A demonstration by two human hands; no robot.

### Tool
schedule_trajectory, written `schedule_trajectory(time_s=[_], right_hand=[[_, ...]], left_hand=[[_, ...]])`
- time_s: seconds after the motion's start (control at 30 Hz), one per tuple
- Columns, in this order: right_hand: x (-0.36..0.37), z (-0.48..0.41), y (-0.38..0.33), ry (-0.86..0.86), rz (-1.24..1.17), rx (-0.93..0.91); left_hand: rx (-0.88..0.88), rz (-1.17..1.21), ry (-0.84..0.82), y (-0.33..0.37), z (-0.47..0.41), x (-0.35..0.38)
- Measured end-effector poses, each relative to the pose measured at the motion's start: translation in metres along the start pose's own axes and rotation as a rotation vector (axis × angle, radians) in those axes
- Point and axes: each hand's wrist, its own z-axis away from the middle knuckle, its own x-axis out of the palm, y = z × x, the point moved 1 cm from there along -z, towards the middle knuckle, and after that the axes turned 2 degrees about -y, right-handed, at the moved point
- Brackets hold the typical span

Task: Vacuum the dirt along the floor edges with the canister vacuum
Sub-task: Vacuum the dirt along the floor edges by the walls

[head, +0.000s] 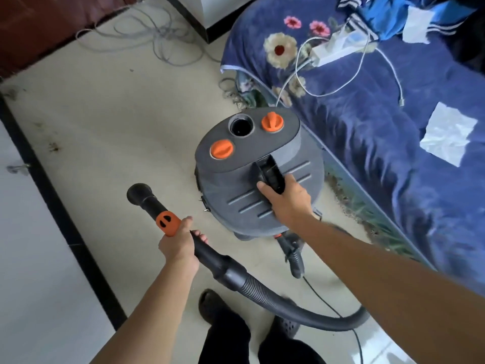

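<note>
Hose (262, 291) far end hidden behind rt arm (367, 258); bed (367, 158) cut off.

No text, brand, number or sign can be read anywhere. The vacuum (252, 185), mid-frame, shows only plain grey plastic with ribs and two unmarked orange knobs (221, 149). The white papers (448, 132) on the bed (367, 158), at right, show no legible print.

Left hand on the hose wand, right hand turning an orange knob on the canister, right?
No. Head view: the right hand grips the canister's black handle; both orange knobs are untouched. Left hand on the hose wand stands.
</note>
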Motion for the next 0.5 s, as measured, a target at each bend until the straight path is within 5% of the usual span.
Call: schedule_trajectory(time_s=[0.33, 0.4, 0.5], right_hand=[[0.095, -0.074, -0.156, 0.007, -0.633, 0.174], [0.098, -0.087, -0.181, -0.004, -0.474, 0.135], [0.076, -0.089, -0.201, 0.078, 0.291, -0.086]], left_hand=[[0.17, 0.072, 0.051, 0.088, -0.058, -0.075], [0.233, 0.071, 0.067, 0.114, -0.073, -0.088], [0.373, 0.012, 0.079, 0.157, -0.1, -0.103]])
